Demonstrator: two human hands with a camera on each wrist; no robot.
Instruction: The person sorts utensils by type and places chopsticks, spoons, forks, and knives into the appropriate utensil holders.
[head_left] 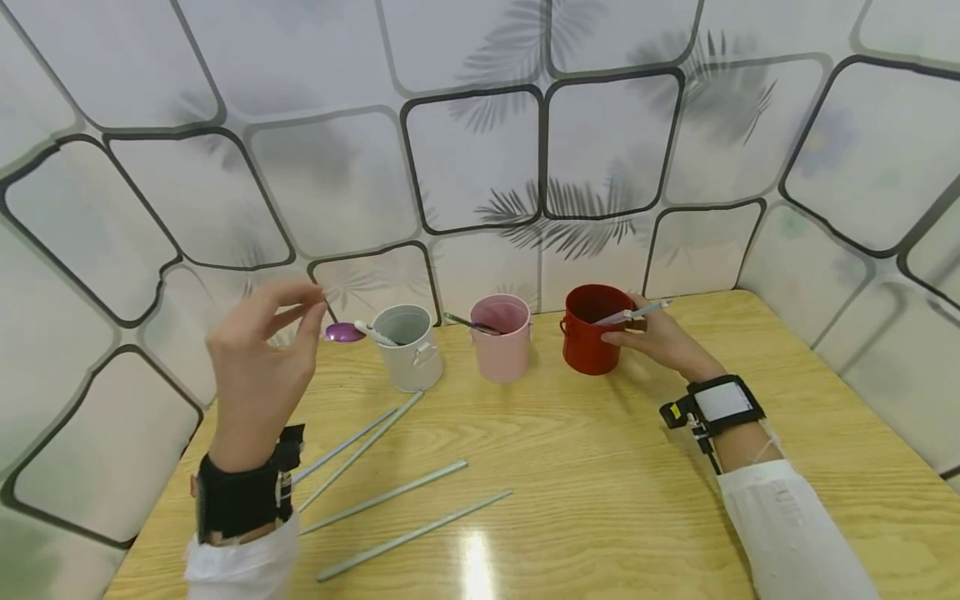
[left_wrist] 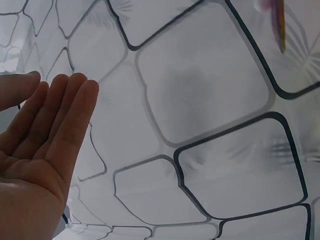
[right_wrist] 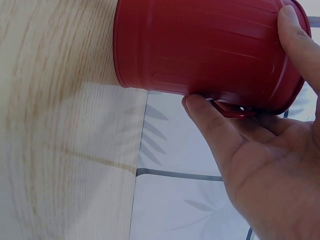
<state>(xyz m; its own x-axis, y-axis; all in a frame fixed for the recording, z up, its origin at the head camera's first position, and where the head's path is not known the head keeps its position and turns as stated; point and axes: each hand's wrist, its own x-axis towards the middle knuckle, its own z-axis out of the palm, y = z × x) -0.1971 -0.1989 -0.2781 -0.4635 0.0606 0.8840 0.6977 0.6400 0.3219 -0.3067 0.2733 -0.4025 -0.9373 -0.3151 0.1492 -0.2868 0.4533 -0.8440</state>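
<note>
At the rear, a patterned wall [head_left: 480, 167] borders the worktop [head_left: 600, 500] and turns forward along its right edge. Open room lies left of the right sleeve [head_left: 787, 525], across the middle of the worktop.

The left grip [head_left: 262, 367] is raised above the worktop's left side. The head view shows its thumb and fingertips near each other; the left wrist view alone shows the palm, with straight fingers, thumb apart and nothing held. The right grip [head_left: 663, 337] is closed about the red bucket [head_left: 591, 350], thumb near the rim, fingers on the side. Only the right wrist view shows the handle [right_wrist: 235, 109] beside those fingers; only the head view shows the bucket's inside.

Near the back edge, the red bucket ends the row at right, with pale sticks [head_left: 648, 308] leaning over its right rim. The pink bucket [head_left: 504, 354], in the middle, holds a dark green stick [head_left: 468, 322]; the white bucket [head_left: 411, 367] holds a white stick [head_left: 372, 331].

Four slim rods [head_left: 382, 499] lie at front left, one reaching the white bucket's foot. A purple oval item [head_left: 343, 332] shows beside the left fingertips; contact cannot be determined.
</note>
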